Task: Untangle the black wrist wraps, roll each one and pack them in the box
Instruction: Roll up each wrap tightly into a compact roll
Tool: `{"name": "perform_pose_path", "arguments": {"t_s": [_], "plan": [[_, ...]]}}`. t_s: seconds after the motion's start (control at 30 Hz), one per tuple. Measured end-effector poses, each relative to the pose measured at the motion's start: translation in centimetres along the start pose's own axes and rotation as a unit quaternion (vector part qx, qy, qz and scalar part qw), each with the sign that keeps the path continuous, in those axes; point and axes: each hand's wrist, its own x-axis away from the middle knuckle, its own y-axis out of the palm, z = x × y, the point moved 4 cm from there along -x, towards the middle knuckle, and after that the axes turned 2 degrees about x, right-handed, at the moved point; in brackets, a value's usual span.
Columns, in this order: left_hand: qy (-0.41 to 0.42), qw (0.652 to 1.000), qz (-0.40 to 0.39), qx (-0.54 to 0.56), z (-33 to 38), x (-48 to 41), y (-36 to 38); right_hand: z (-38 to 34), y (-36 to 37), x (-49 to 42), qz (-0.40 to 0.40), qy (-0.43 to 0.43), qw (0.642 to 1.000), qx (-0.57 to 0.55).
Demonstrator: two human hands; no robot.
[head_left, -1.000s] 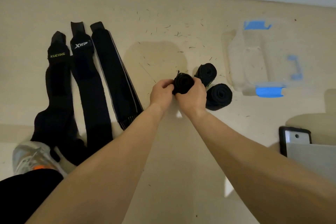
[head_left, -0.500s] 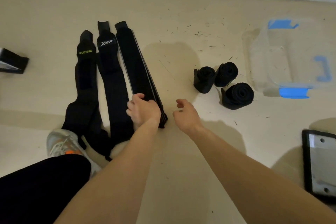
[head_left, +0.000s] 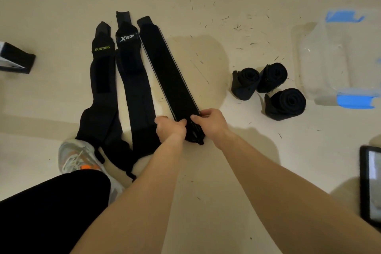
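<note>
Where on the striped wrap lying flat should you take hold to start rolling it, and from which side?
Take the striped wrap at its near end, coming from the body side, left hand and right hand on either edge. It lies flat and straight, pointing away, so rolling from there probably runs cleanly toward the far tab.

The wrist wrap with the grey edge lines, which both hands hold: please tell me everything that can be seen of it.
The striped wrap is a long, flat black band of woven-looking fabric with thin grey lines along its edges and a narrower tab at its far end. It lies unrolled on the floor, rightmost of three flat wraps. The left hand and right hand pinch its near end, which looks slightly bunched.
</note>
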Motion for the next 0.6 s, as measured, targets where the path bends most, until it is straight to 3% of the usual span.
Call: {"name": "perform_pose_path", "arguments": {"t_s": [0.13,0.4,0.6], "plan": [[-0.029,0.997,-0.052,0.040,-0.2,0.2,0.6,0.5,-0.1,0.0,-0.001,0.002,1.000,-0.015],[-0.077,0.985,-0.067,0.141,1.3,3.1,-0.5,-0.7,-2.2,2.4,-0.047,0.013,0.989,-0.140],[0.015,0.983,-0.069,0.170,5.8,6.1,-3.4,-4.9,-5.5,5.6,-0.074,-0.084,0.986,-0.127]]}}
